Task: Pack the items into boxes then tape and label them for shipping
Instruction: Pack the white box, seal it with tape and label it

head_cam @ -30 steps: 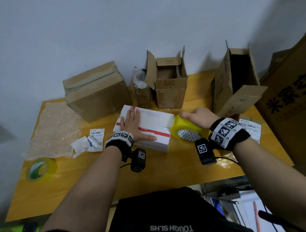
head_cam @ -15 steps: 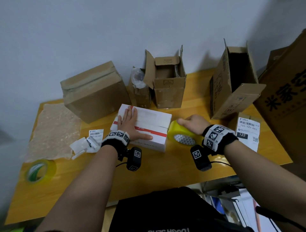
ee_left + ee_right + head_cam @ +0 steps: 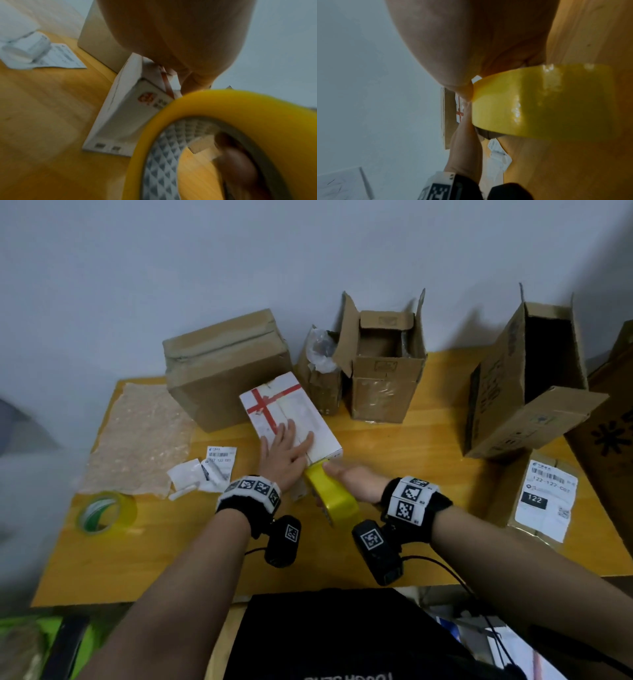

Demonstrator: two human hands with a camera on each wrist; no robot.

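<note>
A white box (image 3: 291,405) with a red tape cross lies lengthwise on the wooden table (image 3: 394,446), its short end towards me. My left hand (image 3: 286,453) lies flat on the box's near half, fingers straight. My right hand (image 3: 346,479) grips a yellow tape roll (image 3: 334,496) at the box's near end, where the roll touches the box edge. In the left wrist view the yellow tape roll (image 3: 231,111) fills the lower right, with a fingertip (image 3: 240,162) inside its patterned core and the white box (image 3: 123,115) behind it. The right wrist view shows the yellow tape roll (image 3: 542,102) under my palm.
A closed brown carton (image 3: 222,368) stands behind the white box. Two open cartons (image 3: 383,364) (image 3: 527,392) stand at the back and right. A labelled parcel (image 3: 544,498) lies far right. Bubble wrap (image 3: 137,436), paper labels (image 3: 212,470) and a second tape roll (image 3: 102,511) lie at left.
The white box has been turned from lying crosswise to pointing away from me. My right hand brought the yellow roll from the box's right side round to its near end.
</note>
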